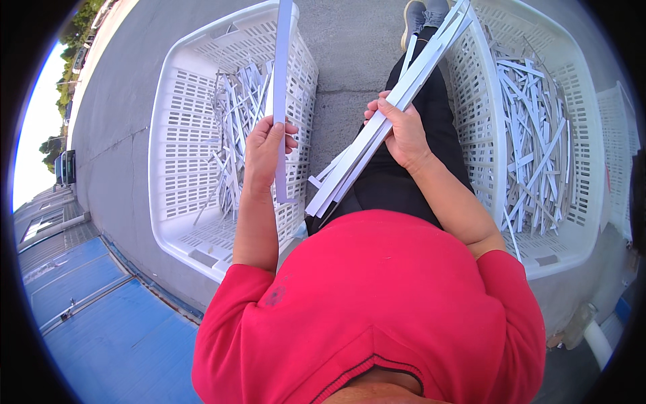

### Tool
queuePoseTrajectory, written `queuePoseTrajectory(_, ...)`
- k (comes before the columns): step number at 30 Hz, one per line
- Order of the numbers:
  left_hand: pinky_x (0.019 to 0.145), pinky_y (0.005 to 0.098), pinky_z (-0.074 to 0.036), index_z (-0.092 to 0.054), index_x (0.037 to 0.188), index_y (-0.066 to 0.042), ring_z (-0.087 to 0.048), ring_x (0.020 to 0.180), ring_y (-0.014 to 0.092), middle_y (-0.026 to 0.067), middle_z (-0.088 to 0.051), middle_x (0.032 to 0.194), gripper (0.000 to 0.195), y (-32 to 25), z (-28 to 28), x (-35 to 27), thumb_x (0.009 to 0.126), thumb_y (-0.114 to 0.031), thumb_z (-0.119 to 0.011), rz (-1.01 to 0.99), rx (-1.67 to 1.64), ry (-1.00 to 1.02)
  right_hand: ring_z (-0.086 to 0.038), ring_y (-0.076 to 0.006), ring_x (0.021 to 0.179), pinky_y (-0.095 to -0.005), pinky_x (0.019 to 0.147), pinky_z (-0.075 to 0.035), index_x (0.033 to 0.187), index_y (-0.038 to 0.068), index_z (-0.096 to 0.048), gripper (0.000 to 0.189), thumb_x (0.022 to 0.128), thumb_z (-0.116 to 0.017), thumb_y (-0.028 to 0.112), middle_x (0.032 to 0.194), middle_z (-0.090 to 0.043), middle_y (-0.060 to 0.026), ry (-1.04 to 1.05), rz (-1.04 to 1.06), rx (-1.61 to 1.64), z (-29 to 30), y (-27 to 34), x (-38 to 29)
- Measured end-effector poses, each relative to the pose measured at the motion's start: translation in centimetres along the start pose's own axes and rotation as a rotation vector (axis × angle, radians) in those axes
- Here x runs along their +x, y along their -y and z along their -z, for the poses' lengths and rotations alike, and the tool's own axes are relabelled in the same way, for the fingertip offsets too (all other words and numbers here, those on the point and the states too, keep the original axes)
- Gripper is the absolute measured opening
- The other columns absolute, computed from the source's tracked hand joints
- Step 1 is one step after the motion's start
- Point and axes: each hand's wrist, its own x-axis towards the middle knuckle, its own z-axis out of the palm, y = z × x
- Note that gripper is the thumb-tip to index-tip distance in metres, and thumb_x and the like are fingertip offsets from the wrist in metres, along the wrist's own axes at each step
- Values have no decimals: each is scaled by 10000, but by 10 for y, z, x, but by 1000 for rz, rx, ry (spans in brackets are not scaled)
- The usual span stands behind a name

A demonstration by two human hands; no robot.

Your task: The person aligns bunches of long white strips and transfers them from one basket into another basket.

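Observation:
My left hand [263,146] pinches one long white strip [282,65] between thumb and fingers and holds it nearly upright in the picture. Its lower end has a short sideways tab. In my right hand [401,129] is a slanting bundle of long white strips [348,156], gripped around the middle, over my black-trousered legs. The material of the strips is hard to tell. Behind my left hand stands a white slatted plastic basket [176,222] with a heap of loose strips [237,121] inside. To the right of my right arm, a second white plastic basket [583,222] holds another heap of strips [540,146].
Between the baskets runs grey concrete ground [338,45], with my grey shoes [429,15] at the far end. Another white basket [618,161] shows at the right rim. Blue panels [116,323] lie at lower left, and a parked vehicle [65,166] stands farther off.

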Motion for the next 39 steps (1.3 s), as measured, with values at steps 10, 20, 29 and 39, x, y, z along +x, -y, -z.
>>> queuePoseTrajectory(10, 741, 240, -442, -551, 1109, 9, -575, 847, 122, 83, -614, 1008, 259, 13, 79, 8, 902, -139, -502, -74, 352, -459, -600, -212, 811, -355, 694, -505, 1041, 57, -462, 213, 907, -539, 204, 885, -584, -110, 7, -23, 31, 2, -2, 4)
queuePoseTrajectory(20, 740, 317, -487, -555, 1116, 11, -606, 846, 205, 145, -612, 981, 390, -14, -78, -7, 779, -149, -667, -280, 663, 351, -596, -198, 864, -320, 705, -497, 1107, 61, -423, 286, 894, -566, 188, 924, -582, -108, 4, 52, 27, 1, 0, 0)
queuePoseTrajectory(29, 765, 348, -470, -568, 1090, 14, -616, 866, 299, 198, -626, 959, 304, 6, -81, -1, 827, -138, -586, -179, 577, 284, -592, -183, 884, -307, 723, -495, 1070, 44, -434, 269, 884, -580, 172, 947, -593, -114, 83, 41, 23, 4, -2, 1)
queuePoseTrajectory(39, 727, 253, -451, -572, 1103, 18, -560, 811, 106, 72, -629, 891, 267, 5, -76, -3, 889, -133, -524, -15, 337, 307, -587, -186, 867, -324, 742, -499, 1000, 46, -472, 154, 890, -545, 125, 932, -603, -109, 98, 21, 42, 3, -1, 1)
